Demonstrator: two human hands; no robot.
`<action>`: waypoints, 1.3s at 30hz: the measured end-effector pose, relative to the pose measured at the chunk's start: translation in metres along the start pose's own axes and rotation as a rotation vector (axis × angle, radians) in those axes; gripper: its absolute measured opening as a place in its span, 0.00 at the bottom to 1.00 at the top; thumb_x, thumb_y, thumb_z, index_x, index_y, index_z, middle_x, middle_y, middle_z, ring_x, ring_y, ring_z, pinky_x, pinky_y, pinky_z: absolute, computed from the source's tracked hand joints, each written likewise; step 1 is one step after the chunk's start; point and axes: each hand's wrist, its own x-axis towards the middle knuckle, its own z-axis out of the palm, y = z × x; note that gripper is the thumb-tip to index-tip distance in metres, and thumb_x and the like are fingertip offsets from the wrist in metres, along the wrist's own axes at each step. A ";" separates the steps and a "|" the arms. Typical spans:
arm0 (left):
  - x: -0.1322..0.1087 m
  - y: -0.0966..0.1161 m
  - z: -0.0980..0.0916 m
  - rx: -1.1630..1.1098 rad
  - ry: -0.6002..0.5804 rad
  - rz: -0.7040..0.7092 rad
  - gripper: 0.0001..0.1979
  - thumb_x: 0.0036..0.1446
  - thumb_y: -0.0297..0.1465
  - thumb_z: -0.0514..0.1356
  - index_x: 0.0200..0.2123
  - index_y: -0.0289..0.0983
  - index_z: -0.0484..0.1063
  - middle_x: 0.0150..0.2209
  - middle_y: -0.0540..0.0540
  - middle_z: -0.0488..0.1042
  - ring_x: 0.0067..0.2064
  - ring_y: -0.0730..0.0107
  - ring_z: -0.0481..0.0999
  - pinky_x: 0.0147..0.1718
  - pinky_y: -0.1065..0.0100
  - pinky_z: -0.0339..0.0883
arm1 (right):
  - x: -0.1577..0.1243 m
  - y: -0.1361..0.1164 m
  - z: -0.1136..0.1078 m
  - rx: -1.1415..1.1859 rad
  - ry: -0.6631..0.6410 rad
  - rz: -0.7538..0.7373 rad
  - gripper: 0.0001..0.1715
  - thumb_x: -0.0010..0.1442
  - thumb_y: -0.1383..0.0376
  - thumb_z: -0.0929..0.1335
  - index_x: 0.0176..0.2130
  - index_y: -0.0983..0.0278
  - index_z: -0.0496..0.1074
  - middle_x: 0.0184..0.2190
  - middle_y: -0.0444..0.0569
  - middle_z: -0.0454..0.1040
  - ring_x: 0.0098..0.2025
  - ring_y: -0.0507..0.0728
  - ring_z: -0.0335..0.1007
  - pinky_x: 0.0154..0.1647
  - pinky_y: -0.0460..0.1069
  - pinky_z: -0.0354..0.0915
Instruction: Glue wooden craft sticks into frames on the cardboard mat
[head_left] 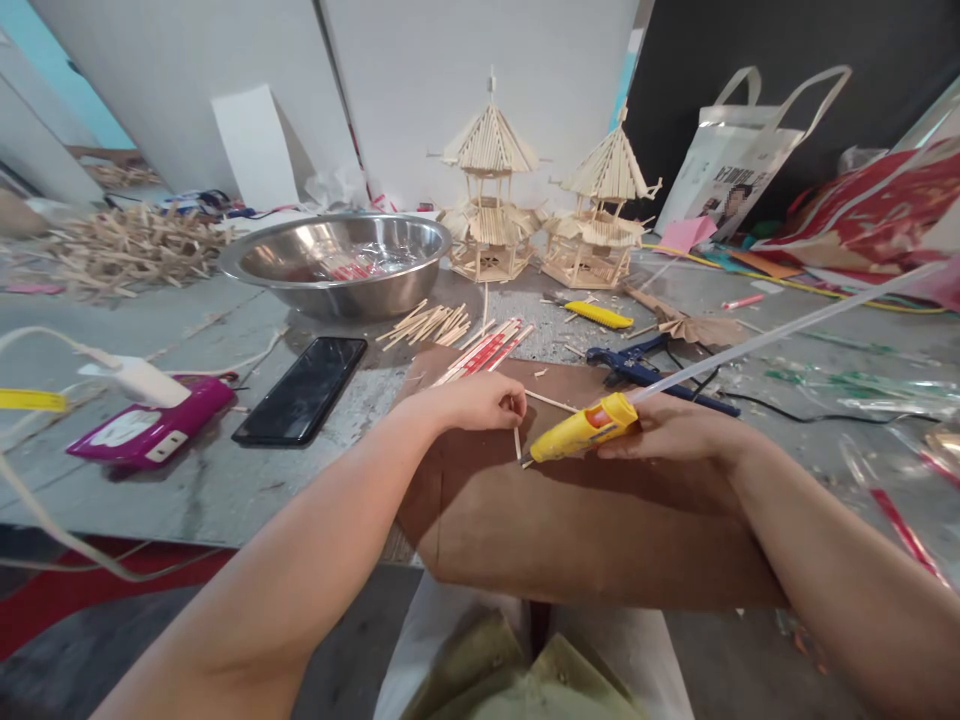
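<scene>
My right hand (660, 428) is wrapped round a yellow hot glue gun (585, 428), from whose back a long clear glue stick (780, 328) runs up to the right. The gun's nozzle points down at the lower end of a short wooden stick (517, 443). That stick is pinched between the fingers of my left hand (501, 400). Another thin stick (551, 401) lies on the brown board (570, 540) between my hands. Just behind my left hand is a bundle of sticks (491, 350) with red wrapping.
Two stick-built pagoda models (491, 200) stand at the back beside a steel basin (337, 290). A phone (301, 390) and a purple power strip (161, 425) lie left. Beyond the board are a yellow cutter (598, 314), blue pliers (637, 365) and loose sticks (427, 325).
</scene>
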 end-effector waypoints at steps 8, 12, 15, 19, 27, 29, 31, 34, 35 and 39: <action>0.000 0.000 0.000 -0.004 -0.014 -0.009 0.09 0.47 0.33 0.53 0.32 0.37 0.67 0.29 0.50 0.69 0.29 0.76 0.65 0.26 0.74 0.55 | 0.000 0.006 -0.001 -0.032 0.028 -0.040 0.24 0.47 0.56 0.66 0.42 0.65 0.69 0.38 0.48 0.72 0.39 0.56 0.67 0.42 0.51 0.63; 0.001 -0.001 0.000 -0.005 -0.011 -0.008 0.09 0.47 0.33 0.53 0.32 0.37 0.67 0.30 0.50 0.69 0.29 0.76 0.65 0.26 0.74 0.55 | 0.000 0.004 -0.001 -0.049 0.012 -0.076 0.23 0.48 0.57 0.66 0.42 0.65 0.69 0.39 0.47 0.71 0.40 0.56 0.67 0.43 0.50 0.63; 0.001 -0.001 0.001 -0.004 -0.006 -0.001 0.09 0.47 0.33 0.53 0.32 0.37 0.67 0.29 0.50 0.69 0.29 0.76 0.66 0.26 0.74 0.55 | 0.000 0.002 0.000 -0.054 0.033 -0.080 0.23 0.48 0.56 0.65 0.42 0.66 0.69 0.39 0.48 0.71 0.39 0.56 0.67 0.42 0.50 0.63; 0.001 0.000 0.000 -0.001 -0.012 -0.013 0.09 0.47 0.33 0.53 0.32 0.38 0.67 0.30 0.50 0.70 0.29 0.76 0.66 0.26 0.74 0.55 | 0.000 0.004 0.000 -0.062 0.053 -0.064 0.23 0.48 0.56 0.66 0.42 0.66 0.69 0.37 0.48 0.72 0.38 0.56 0.67 0.40 0.50 0.64; 0.001 0.000 0.000 0.003 -0.013 0.003 0.09 0.47 0.34 0.53 0.32 0.37 0.68 0.30 0.50 0.70 0.29 0.76 0.66 0.26 0.75 0.55 | 0.000 -0.003 0.001 -0.046 0.021 -0.060 0.24 0.47 0.56 0.66 0.42 0.66 0.69 0.38 0.48 0.71 0.39 0.56 0.67 0.41 0.50 0.63; 0.001 -0.001 0.001 0.003 -0.011 0.001 0.09 0.47 0.34 0.53 0.32 0.37 0.67 0.30 0.50 0.70 0.29 0.76 0.66 0.26 0.75 0.55 | 0.000 -0.002 0.001 -0.038 0.022 -0.055 0.24 0.47 0.56 0.66 0.42 0.66 0.69 0.38 0.48 0.71 0.39 0.56 0.67 0.41 0.50 0.63; 0.001 -0.001 0.001 0.002 -0.009 0.002 0.09 0.47 0.34 0.53 0.32 0.37 0.67 0.30 0.51 0.69 0.28 0.77 0.66 0.26 0.75 0.55 | 0.000 0.002 0.001 -0.028 0.026 -0.052 0.23 0.47 0.55 0.66 0.42 0.65 0.69 0.38 0.48 0.71 0.40 0.56 0.66 0.42 0.50 0.63; 0.001 -0.001 0.001 0.001 -0.011 0.006 0.09 0.47 0.34 0.53 0.31 0.38 0.67 0.29 0.51 0.69 0.28 0.77 0.65 0.25 0.75 0.55 | 0.001 0.004 0.001 -0.035 0.026 -0.059 0.23 0.48 0.56 0.66 0.42 0.65 0.69 0.38 0.47 0.71 0.39 0.57 0.66 0.42 0.50 0.63; 0.001 -0.001 0.001 0.000 -0.011 0.007 0.09 0.47 0.34 0.53 0.31 0.38 0.67 0.29 0.51 0.69 0.28 0.77 0.65 0.25 0.75 0.55 | 0.001 0.004 0.001 -0.037 0.023 -0.062 0.23 0.48 0.56 0.65 0.42 0.65 0.69 0.39 0.47 0.71 0.40 0.57 0.66 0.42 0.50 0.63; 0.002 -0.001 0.001 0.005 -0.004 -0.004 0.09 0.47 0.34 0.53 0.32 0.38 0.67 0.29 0.51 0.69 0.28 0.77 0.65 0.26 0.75 0.55 | -0.001 0.000 0.002 -0.040 0.015 -0.064 0.22 0.48 0.56 0.65 0.42 0.65 0.69 0.39 0.47 0.71 0.40 0.57 0.66 0.43 0.51 0.62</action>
